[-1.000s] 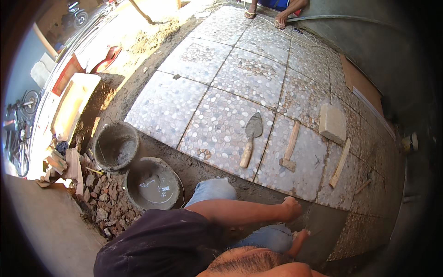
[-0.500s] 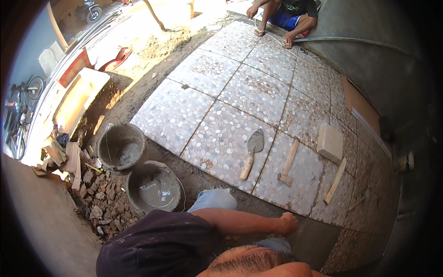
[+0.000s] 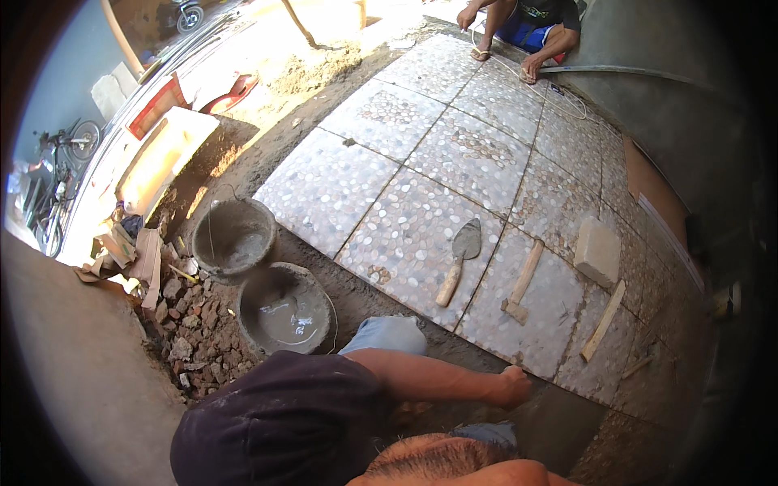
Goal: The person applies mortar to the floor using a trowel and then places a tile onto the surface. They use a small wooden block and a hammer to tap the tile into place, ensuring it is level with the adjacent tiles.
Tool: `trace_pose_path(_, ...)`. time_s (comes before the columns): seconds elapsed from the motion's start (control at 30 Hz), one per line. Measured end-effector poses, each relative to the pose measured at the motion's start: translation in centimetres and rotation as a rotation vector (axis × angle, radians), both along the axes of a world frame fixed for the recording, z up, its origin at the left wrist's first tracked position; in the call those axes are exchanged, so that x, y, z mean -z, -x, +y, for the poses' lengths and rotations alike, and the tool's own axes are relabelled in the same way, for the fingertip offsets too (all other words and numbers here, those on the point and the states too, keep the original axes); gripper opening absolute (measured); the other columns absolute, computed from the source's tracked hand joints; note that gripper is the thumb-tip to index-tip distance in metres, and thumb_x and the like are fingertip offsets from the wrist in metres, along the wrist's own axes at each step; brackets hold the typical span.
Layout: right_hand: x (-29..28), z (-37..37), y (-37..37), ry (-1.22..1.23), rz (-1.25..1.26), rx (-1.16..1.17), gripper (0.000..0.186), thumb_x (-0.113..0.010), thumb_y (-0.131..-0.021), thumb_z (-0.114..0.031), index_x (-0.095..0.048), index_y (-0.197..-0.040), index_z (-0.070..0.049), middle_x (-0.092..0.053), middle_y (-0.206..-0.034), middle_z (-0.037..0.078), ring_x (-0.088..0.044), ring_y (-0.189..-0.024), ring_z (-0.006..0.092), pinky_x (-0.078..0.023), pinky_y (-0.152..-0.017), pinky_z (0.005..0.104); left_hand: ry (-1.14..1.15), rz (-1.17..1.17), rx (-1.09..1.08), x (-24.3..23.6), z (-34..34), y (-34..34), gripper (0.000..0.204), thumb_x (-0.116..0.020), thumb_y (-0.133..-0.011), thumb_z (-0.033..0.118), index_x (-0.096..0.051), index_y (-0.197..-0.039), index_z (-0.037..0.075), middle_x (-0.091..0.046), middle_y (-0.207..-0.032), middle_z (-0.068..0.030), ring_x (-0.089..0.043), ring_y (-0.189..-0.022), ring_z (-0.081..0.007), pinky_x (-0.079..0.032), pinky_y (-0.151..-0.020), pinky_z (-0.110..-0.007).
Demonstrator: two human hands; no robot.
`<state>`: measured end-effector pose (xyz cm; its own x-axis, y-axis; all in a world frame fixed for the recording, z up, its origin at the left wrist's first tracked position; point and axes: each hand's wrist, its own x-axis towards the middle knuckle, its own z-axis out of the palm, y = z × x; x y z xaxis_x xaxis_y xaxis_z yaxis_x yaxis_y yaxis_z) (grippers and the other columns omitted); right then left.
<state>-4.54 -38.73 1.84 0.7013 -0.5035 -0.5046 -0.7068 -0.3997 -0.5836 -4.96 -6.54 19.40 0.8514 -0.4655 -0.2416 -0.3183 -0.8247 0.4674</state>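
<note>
My left hand point(image 3: 512, 387) is closed in a fist over the front edge of the pebble-patterned tiles point(image 3: 462, 174). Whatever its fingers may hold is hidden. Its bare forearm reaches rightward from a dark sleeve point(image 3: 279, 417). My right hand is out of sight; only bare skin shows along the lower edge. Beyond the fist, a hammer point(image 3: 525, 279) with a wooden handle lies on a tile. A pointed trowel point(image 3: 460, 259) rests to its left. To the right are a wooden strip point(image 3: 603, 321) and a pale block point(image 3: 597, 252). No hand touches these tools.
Two mortar-stained buckets point(image 3: 233, 235) point(image 3: 286, 312) stand left of the tiles, the nearer holding wet grey mix. Broken rubble point(image 3: 194, 340) lies beside them. A co-worker point(image 3: 539, 36) crouches at the far tile edge near a pale cord and hose. Motorcycles point(image 3: 61, 178) stand far left.
My view has turned slightly left, so the tiles and buckets appear further right. My left hand stays closed near the tile edge. The trowel and hammer lie where they were.
</note>
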Motion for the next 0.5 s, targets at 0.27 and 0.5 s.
trace_pose_path(0.27,-2.0,-13.2,13.8,-0.043,0.090,0.326,0.031,-0.038,-0.096,-0.033,-0.049,-0.111,-0.008,-0.052,-0.088,0.010,-0.054,-0.070,0.0223,-0.049,-0.057,0.0364,0.007,0.034,-0.012,2.3,-2.0,-2.8,0.038,-0.060,-0.082,0.037,-0.058,-0.107,0.008,-0.064,-0.102,-0.0141,-0.064,-0.093,-0.0300,-0.051,-0.075,-0.045)
trace_pose_path(0.5,-9.0,-4.9,11.2,0.088,-0.050,0.272,0.053,-0.044,-0.093,-0.038,-0.035,-0.139,-0.013,-0.058,-0.104,0.017,-0.062,-0.070,0.0255,-0.052,-0.056,0.0399,-0.075,0.118,-0.008,-1.5,-1.8,-2.4,0.047,-0.059,-0.085,0.037,-0.052,-0.121,0.007,-0.063,-0.105,-0.0176,-0.062,-0.098,-0.0337,-0.049,-0.082,-0.045)
